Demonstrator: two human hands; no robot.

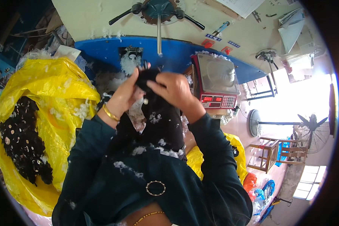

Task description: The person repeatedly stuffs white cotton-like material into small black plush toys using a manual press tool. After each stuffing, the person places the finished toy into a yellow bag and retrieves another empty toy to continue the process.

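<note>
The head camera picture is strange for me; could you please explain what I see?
No robot here: a fisheye camera, which bends straight edges, looks down from the person's head. The bare left hand and bare right hand hold a soft-looking black piece between them, near a thin silver metal tube. On the flat cream-coloured surface ahead lies a blue-handled metal tool. On the left, a yellow plastic sack holds black pieces; on the right is a red digital scale.

Workshop: metal nozzle (pixel 159 35), scale (pixel 218 77), fluff (pixel 129 64)
</note>
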